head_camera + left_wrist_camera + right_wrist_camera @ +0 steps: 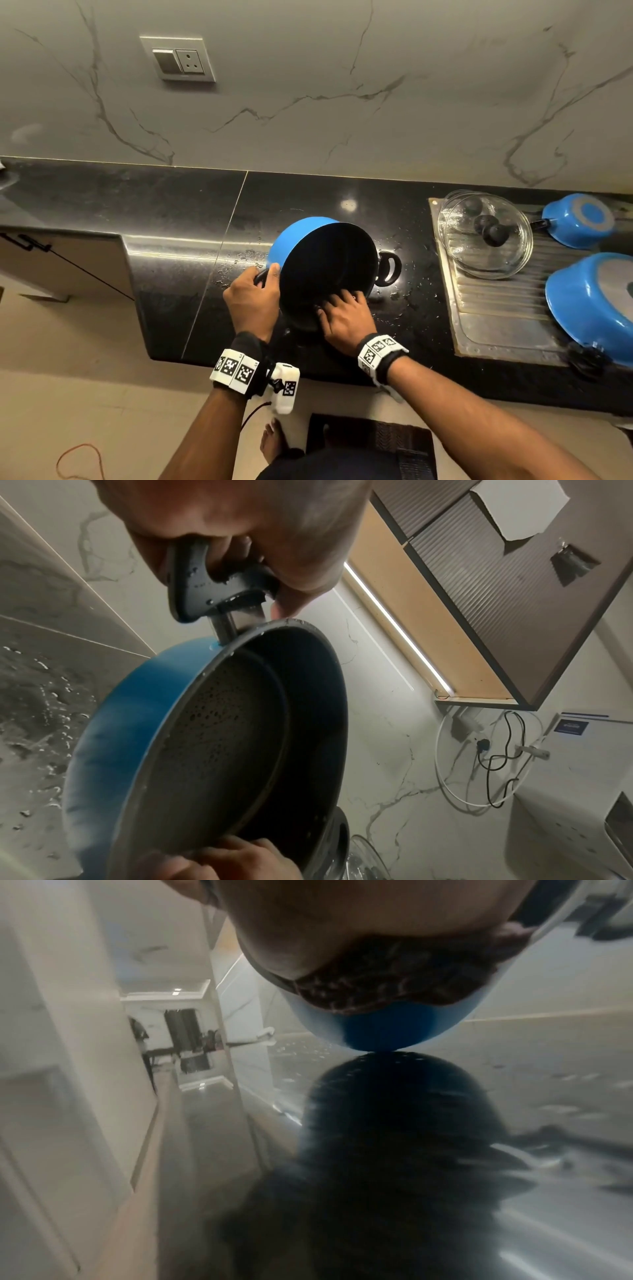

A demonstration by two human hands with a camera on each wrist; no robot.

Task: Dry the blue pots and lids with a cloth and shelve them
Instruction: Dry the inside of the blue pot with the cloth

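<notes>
Nearest, the right hand (346, 317) is curled at the rim of the tilted blue pot (308, 246), apparently bunching a dark cloth (394, 982); better to sweep it round the wet inner wall. At nine o'clock the left hand (251, 303) clamps the black handle (209, 588); keep that grip firm. At three o'clock, glass lids (486, 233) and two upturned pots (579, 219) wait on the drainboard (496, 325).
</notes>
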